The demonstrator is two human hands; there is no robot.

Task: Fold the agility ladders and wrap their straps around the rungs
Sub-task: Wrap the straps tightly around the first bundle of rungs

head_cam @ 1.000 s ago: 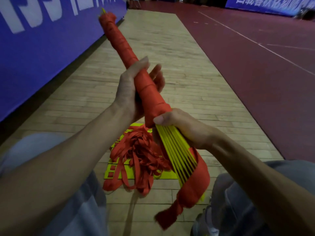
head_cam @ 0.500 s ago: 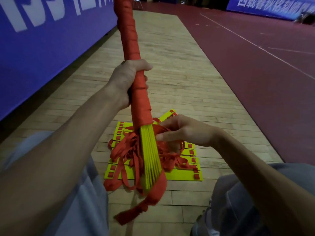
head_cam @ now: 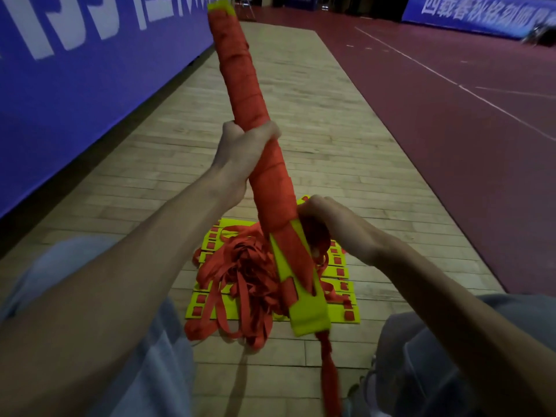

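A bundle of yellow ladder rungs [head_cam: 304,299] stands tilted in front of me, most of its length bound in red strap wrapping [head_cam: 240,73]. My left hand [head_cam: 240,155] grips the wrapped bundle at its middle. My right hand [head_cam: 334,227] holds the red strap [head_cam: 313,236] beside the bundle's lower part, fingers curled round it. The strap's loose tail [head_cam: 329,374] hangs below the bare yellow end. On the floor lies a second yellow ladder [head_cam: 343,314], folded flat, under a tangled heap of red straps [head_cam: 240,275].
I sit on a pale wooden floor strip [head_cam: 316,130], my knees in grey trousers [head_cam: 451,356] at both lower corners. A blue banner wall [head_cam: 75,70] runs along the left. Dark red court flooring [head_cam: 451,130] lies to the right.
The bundle has turned about its length, now showing a flat yellow rung face. My right hand has carried the strap round to the bundle's right side. The top leans slightly left.
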